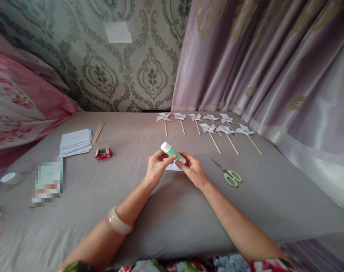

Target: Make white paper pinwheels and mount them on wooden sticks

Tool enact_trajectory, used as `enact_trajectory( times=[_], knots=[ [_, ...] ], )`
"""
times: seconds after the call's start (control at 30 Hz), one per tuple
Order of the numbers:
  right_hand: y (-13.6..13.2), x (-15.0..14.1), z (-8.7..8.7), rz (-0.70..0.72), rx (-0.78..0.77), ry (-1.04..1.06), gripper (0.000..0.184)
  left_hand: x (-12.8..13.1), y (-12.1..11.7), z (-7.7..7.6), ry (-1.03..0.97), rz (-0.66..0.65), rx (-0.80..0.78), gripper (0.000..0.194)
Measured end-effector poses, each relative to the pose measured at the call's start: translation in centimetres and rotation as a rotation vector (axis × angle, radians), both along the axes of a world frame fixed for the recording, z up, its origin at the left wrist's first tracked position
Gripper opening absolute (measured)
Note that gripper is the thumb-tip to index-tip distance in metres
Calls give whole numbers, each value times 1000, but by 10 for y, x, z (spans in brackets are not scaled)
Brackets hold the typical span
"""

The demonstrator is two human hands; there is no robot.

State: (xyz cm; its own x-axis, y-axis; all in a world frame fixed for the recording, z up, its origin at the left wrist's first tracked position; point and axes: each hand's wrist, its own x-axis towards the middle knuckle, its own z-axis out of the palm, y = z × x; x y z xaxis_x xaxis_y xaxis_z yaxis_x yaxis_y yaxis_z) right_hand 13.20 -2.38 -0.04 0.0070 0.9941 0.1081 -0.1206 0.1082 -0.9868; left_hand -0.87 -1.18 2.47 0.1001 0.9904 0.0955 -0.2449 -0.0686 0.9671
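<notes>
Both hands meet over the middle of the grey cloth, holding a green and white glue stick [172, 152] that tilts up to the left. My left hand [156, 165] is closed around its middle, thumb across the green label. At its lower right end, the fingers of my right hand [192, 168] pinch the white part. A piece of white paper [173, 165] lies beneath, partly hidden by the hands. Green-handled scissors [230, 177] rest to the right, their blades pointing away to the upper left.
Several white paper pinwheels [208, 128] on sticks lie at the back right. To the left are a stack of white paper [75, 142], wooden sticks [98, 132], a small open red box [103, 154] and a white roll [11, 178]. Curtains [231, 56] hang along the right side.
</notes>
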Motion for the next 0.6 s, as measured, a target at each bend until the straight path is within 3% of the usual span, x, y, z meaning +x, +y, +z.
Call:
enact_trajectory(
  times=[0.1, 0.17, 0.3, 0.47, 0.6],
  knots=[
    [3, 6, 6, 4, -82, 175, 35, -7, 6, -7, 43, -24, 15, 34],
    [7, 17, 14, -30, -121, 291, 33, -16, 11, -13, 143, 36, 34, 34],
    [14, 48, 33, -153, -128, 368, 34, -35, 18, -21, 598, 153, 277, 21],
    [17, 65, 49, -186, -83, 224, 33, -29, 3, -24, 1108, 58, 683, 22],
    [17, 51, 49, -192, -1, -73, 37, -12, -19, -26, 1373, -56, 738, 18]
  ],
)
